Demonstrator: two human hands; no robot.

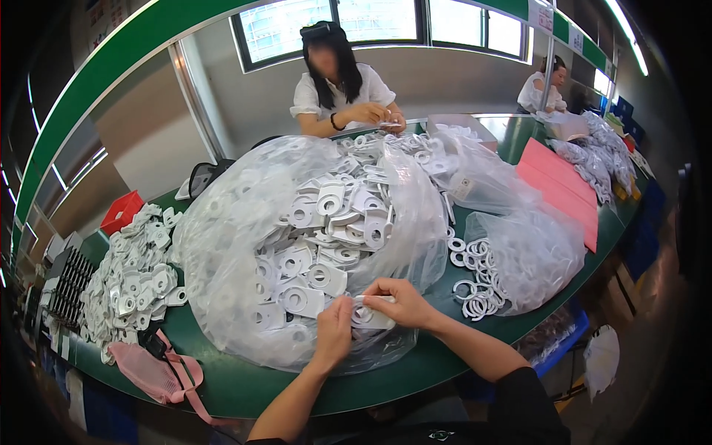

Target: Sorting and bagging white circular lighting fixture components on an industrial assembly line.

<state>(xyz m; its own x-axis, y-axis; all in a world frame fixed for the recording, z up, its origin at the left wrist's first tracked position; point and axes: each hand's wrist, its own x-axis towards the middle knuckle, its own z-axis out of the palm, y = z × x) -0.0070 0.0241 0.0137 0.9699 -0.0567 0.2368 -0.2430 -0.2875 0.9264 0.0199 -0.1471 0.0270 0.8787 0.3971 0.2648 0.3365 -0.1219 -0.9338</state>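
My left hand [335, 326] and my right hand [400, 302] meet at the near edge of a large clear plastic bag [222, 230]. Both are closed, fingertips pinching a small white plastic piece [360, 299] between them; its exact shape is mostly covered by the fingers. Right below lies a flat white plastic part with a round hole [374, 320], partly hidden by my right hand. Inside the opened bag is a big heap of similar white holed parts [326, 276]. White plastic rings [482, 261], some with a gap, lie to the right of my right hand, spilling from a second clear bag [545, 259].
On the green table [348, 389], another pile of white parts [137, 274] lies left, by a red bin [122, 213] and a pink strapped item [152, 371]. A pink sheet [560, 189] lies right. Across the table a person [341, 89] handles a part; another person sits farther right.
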